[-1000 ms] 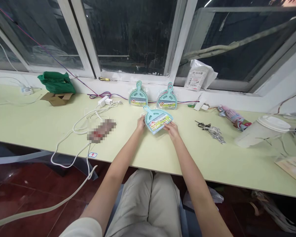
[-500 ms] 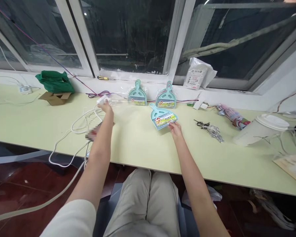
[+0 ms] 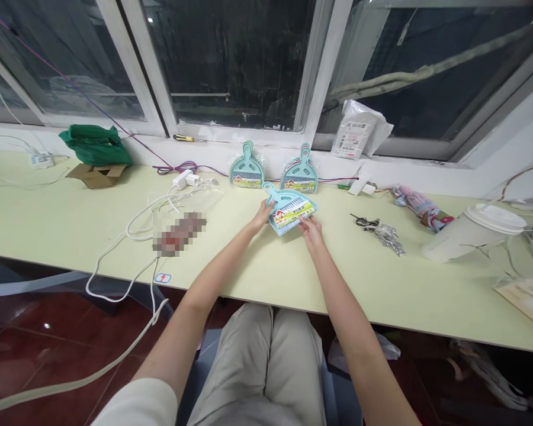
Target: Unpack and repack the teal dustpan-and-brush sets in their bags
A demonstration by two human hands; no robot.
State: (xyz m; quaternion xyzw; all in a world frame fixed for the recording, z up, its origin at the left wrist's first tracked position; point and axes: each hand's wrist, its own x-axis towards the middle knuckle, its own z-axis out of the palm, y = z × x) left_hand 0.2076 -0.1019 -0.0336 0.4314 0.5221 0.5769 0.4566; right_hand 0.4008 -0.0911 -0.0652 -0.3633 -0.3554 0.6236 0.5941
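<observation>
Two hands pinch a smooth, fan-shaped, pale-blue dustpan with a glossy printed label.

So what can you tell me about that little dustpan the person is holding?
The dustpan is light blue-green and looks like plastic, with a looped handle pointing up and to the left. A brush with dark bristles seems to lie across it, partly behind a bright yellow-green label. It is held tilted above the table, the left hand at its left side, the right hand at its lower right edge.
</observation>
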